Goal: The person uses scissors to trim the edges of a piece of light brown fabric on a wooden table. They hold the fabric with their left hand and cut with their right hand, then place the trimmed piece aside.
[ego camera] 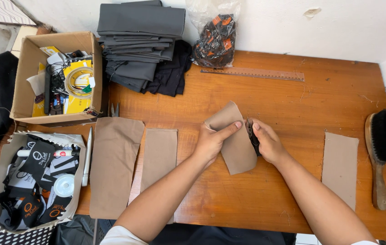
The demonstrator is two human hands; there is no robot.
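My left hand pinches a small tan fabric piece at the middle of the wooden table, thumb on top, folding its upper corner over. On the cloth's right edge, my right hand grips a small dark object, part hidden by the fingers. Both forearms reach in from the bottom edge.
Two tan fabric panels lie at left and a tan strip at right beside a wooden brush. At the back are folded dark cloth, a bagged bundle and a ruler. Cardboard boxes stand far left.
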